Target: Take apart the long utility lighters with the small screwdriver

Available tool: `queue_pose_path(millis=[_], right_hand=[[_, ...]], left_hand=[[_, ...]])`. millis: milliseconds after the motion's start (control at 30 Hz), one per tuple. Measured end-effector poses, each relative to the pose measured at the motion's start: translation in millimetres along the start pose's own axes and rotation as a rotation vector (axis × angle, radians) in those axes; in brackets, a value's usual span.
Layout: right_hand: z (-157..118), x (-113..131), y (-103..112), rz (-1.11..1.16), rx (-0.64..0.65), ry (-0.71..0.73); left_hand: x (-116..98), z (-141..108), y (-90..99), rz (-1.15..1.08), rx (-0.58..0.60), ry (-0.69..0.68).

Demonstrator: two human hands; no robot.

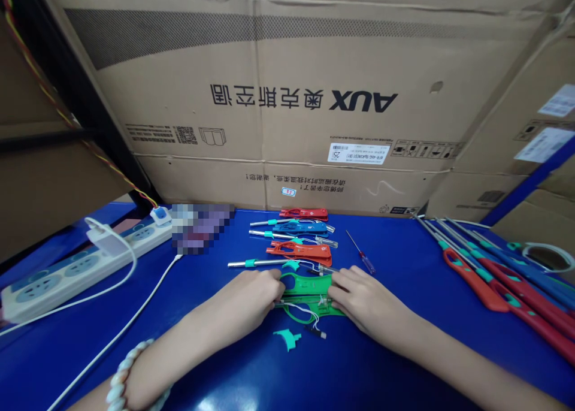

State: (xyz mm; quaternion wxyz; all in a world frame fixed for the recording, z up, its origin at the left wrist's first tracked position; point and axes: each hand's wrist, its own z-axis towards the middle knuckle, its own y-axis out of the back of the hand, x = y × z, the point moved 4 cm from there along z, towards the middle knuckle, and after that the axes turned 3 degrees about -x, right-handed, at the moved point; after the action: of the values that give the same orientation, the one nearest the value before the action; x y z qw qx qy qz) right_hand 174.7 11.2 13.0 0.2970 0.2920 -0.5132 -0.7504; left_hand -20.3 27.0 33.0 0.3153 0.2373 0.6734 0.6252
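Observation:
Two green plastic shells (308, 285) lie one behind the other on the blue table, between my hands. My left hand (264, 288) is closed at their left end, fingers curled on the green plastic. At the right end my right hand (353, 291) pinches the green plastic with bent fingers. White wires with a black connector (315, 331) trail from the nearer shell. Closer to me rests a loose teal trigger piece (288, 339). Just behind the shells are a metal rod (240, 263) with a teal part and an orange shell (303, 252).
Blue (300, 227) and red (305, 214) shells lie farther back. A screwdriver (366, 262) is right of them. Several long-rodded orange, red and blue lighters (476, 282) lie at right. A power strip (76, 273) with white cables is at left. Cardboard (287, 123) stands behind.

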Motion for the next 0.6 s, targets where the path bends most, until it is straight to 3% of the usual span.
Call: queue_pose_path(millis=[433, 600], right_hand=[[0, 1, 0, 0.009, -0.003, -0.004], [0, 2, 1, -0.004, 0.007, -0.003]], left_hand=[[-5, -1, -4.4, 0.106, -0.077, -0.037], [-15, 3, -5.4, 0.215, 0.039, -0.002]])
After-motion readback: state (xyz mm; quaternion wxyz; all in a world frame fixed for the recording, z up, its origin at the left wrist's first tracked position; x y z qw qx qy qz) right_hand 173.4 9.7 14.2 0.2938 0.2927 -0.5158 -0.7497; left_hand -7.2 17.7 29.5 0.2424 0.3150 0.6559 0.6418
